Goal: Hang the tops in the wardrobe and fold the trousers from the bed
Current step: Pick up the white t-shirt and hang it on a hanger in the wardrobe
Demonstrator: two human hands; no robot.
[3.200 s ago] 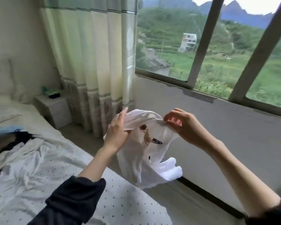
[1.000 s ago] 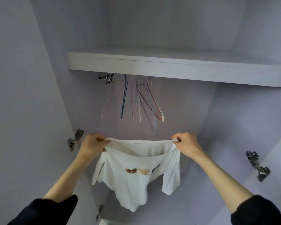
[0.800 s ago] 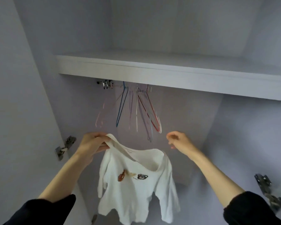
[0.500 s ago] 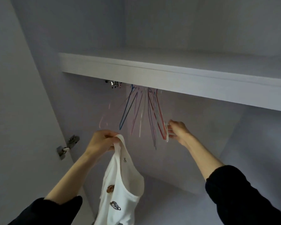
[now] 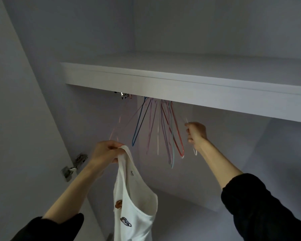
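At about eight o'clock a metal door hinge sits on the wardrobe's side panel. Just right of it the left hand pinches the neckline of a white top, fingers curled round the fabric, and the garment hangs straight down from that grip, long axis vertical, toward six o'clock. Above, running from ten o'clock across to three, is the wardrobe shelf; nothing can be seen resting on it from this low angle. A bunch of thin wire hangers hangs beneath its front edge in blue, pink and red, their hooks hidden behind the shelf lip. At the right end of the bunch, near two o'clock from the top, the right hand is closed round a pale hanger, drawn a little apart from the rest. The coming move probably turns on this: the hanger lies up and to the right of the open neckline, so it should come down toward eight o'clock and enter the collar.
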